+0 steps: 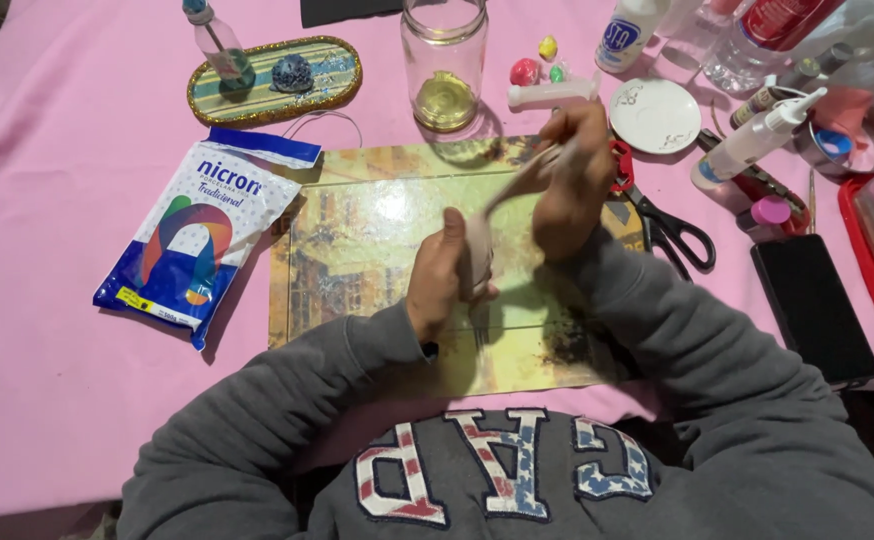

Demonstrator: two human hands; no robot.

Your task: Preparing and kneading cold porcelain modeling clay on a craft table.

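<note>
My left hand and my right hand both grip one piece of soft beige clay, which is stretched into a long strip between them. The left hand pinches its lower end near my chest. Farther away and to the right, the other hand holds the upper end, raised above a rectangular picture mat that lies on the pink tablecloth. Grey sleeves cover both arms.
A blue and white clay bag lies left of the mat. Behind it stand a glass jar, an oval tray with a small bottle, coloured clay balls, a white dish. Scissors, glue bottles and a black phone lie right.
</note>
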